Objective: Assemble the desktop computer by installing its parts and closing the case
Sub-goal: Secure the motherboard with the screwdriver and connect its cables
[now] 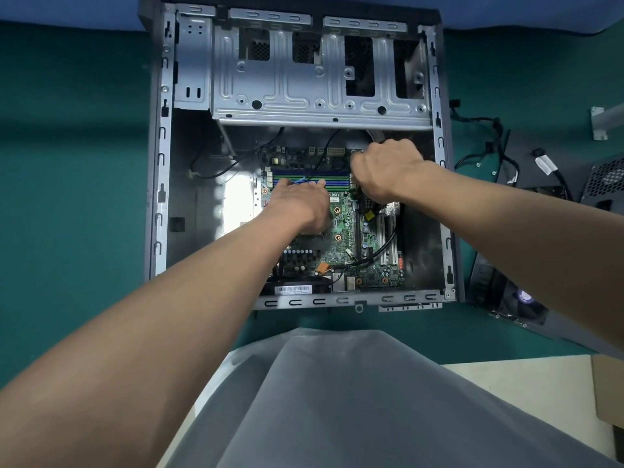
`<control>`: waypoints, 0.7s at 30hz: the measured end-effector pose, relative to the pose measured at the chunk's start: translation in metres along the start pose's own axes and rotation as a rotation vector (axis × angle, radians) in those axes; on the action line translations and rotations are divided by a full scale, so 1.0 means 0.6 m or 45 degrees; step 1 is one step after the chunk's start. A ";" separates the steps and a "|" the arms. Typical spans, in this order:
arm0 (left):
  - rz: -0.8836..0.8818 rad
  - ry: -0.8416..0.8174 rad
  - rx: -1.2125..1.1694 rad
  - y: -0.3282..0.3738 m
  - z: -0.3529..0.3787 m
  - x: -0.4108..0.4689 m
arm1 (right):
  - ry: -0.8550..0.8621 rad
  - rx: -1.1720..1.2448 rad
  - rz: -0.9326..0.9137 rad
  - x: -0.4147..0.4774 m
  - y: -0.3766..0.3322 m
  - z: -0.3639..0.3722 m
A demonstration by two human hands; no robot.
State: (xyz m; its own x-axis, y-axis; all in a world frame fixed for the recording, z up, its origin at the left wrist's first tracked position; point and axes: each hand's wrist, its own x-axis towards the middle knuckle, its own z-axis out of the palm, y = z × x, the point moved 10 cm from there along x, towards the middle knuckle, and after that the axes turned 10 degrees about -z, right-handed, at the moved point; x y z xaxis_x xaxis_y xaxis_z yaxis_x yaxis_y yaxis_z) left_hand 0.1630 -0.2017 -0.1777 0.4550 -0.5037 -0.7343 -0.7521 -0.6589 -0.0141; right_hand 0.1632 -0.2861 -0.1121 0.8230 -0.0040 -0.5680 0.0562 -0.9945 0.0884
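Lying open on the green worktop (pixel 67 163), the grey case (pixel 158 197) shows its green motherboard (pixel 341 238); left grip (pixel 297 201) presses flat-fingered on it, right grip (pixel 385 170) curls at its far corner, hold unclear.
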 end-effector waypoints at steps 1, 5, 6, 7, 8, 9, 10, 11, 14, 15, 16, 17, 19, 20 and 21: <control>-0.002 -0.001 -0.003 -0.001 0.001 0.000 | -0.005 -0.005 -0.025 0.002 -0.002 0.001; -0.015 0.000 -0.021 -0.002 0.002 -0.001 | 0.033 0.058 -0.114 0.003 -0.011 -0.006; -0.014 0.002 -0.021 -0.001 0.002 -0.001 | 0.031 0.082 -0.118 0.005 -0.011 -0.006; -0.014 0.002 -0.018 -0.001 0.001 0.000 | 0.022 0.118 -0.110 0.006 -0.011 -0.004; -0.013 0.001 -0.014 -0.001 0.001 0.000 | 0.022 0.173 -0.094 0.006 -0.010 -0.002; -0.013 0.000 -0.013 -0.001 0.001 -0.001 | 0.036 0.244 -0.067 0.006 -0.008 0.000; -0.014 0.000 -0.016 -0.001 0.000 0.000 | 0.063 0.310 -0.039 0.006 -0.004 0.001; -0.017 0.003 -0.022 -0.001 0.000 0.000 | 0.085 0.357 -0.006 0.007 -0.001 0.002; -0.030 0.006 -0.045 -0.004 0.000 0.000 | 0.139 0.463 0.090 0.007 0.006 0.007; -0.032 0.002 -0.050 -0.004 0.001 0.000 | 0.155 0.495 0.119 0.007 0.007 0.009; -0.031 0.000 -0.052 -0.004 0.001 0.000 | 0.167 0.522 0.146 0.007 0.009 0.011; -0.028 -0.002 -0.051 -0.003 0.002 0.000 | 0.171 0.542 0.180 0.006 0.010 0.014; -0.026 -0.002 -0.048 -0.002 0.002 0.000 | 0.164 0.576 0.259 0.005 0.015 0.022; -0.026 0.000 -0.046 -0.002 0.001 0.001 | 0.160 0.588 0.297 0.005 0.016 0.025; -0.027 0.000 -0.042 -0.002 0.001 0.001 | 0.163 0.602 0.331 0.005 0.017 0.026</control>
State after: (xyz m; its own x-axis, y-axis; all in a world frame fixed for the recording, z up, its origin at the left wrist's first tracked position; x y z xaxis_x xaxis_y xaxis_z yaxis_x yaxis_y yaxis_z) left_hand 0.1641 -0.2011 -0.1785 0.4703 -0.4894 -0.7343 -0.7261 -0.6876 -0.0068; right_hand 0.1574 -0.2977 -0.1257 0.8396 -0.2721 -0.4702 -0.3935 -0.9013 -0.1813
